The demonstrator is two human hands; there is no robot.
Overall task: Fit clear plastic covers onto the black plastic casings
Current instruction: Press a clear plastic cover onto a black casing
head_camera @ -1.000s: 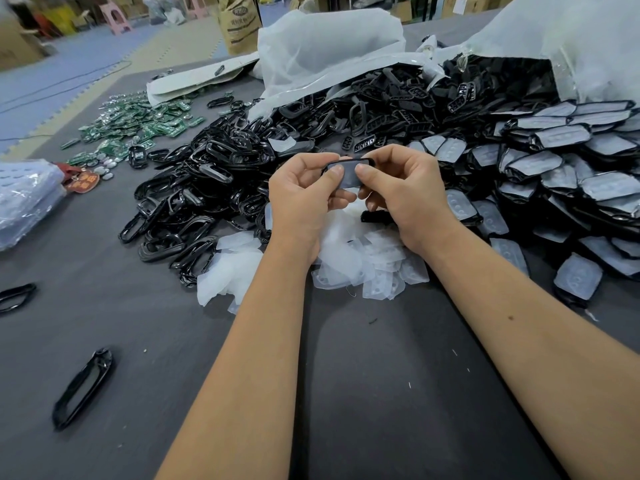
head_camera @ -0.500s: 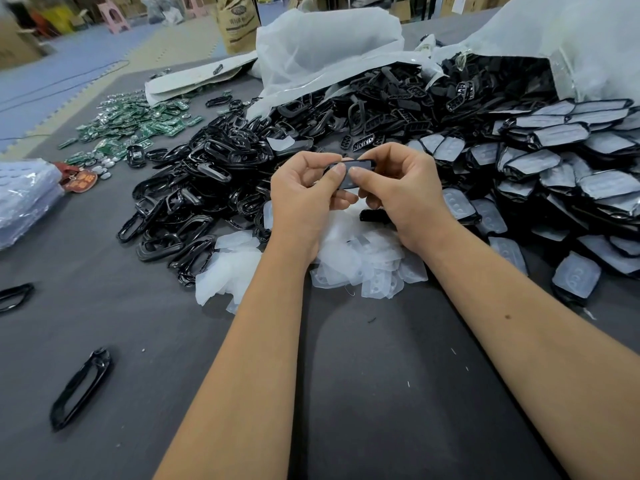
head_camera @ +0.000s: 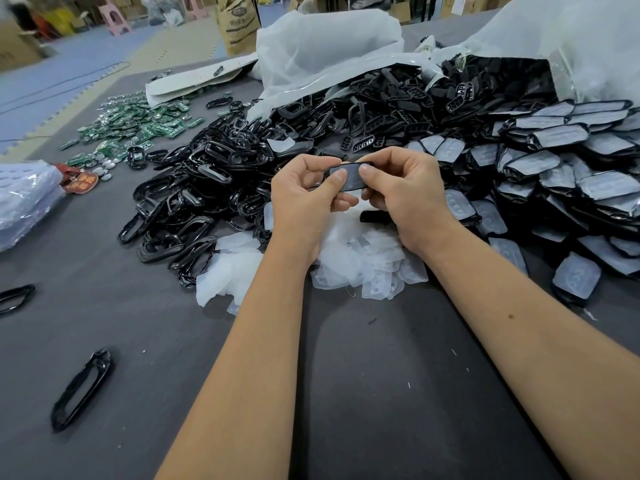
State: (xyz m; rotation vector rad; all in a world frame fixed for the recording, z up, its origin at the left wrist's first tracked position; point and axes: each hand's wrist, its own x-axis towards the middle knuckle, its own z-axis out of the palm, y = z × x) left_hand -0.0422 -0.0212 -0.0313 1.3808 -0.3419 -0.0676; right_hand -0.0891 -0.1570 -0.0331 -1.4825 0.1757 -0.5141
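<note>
Grey table (head_camera: 104,341), frame centre: one black casing (head_camera: 350,176) is pinched between both hands.
Left hand (head_camera: 304,199) and right hand (head_camera: 405,192) thumbs are pressed on its clear cover (head_camera: 349,174); sack (head_camera: 239,22) print unreadable.

Both forearms reach forward; left hand (head_camera: 304,195) and right hand (head_camera: 405,192) meet, thumbs pressing.

- The black casing (head_camera: 349,174) is mostly covered by both thumbs, so can't tell if the clear cover on it sits flush.
- Fingers of the left hand (head_camera: 304,199) and right hand (head_camera: 405,195) curl behind the casing, out of sight.
- Right of the casing, the pile of covered casings (head_camera: 568,174) runs off the frame edge.
- Far left of the casing, a plastic bag (head_camera: 24,199) is cut off by the edge, contents unclear.
- Behind the casing, the white bag (head_camera: 325,46) hides part of the black frames (head_camera: 207,188).
- Print on the brown sack (head_camera: 239,22) is too blurry to read.
</note>
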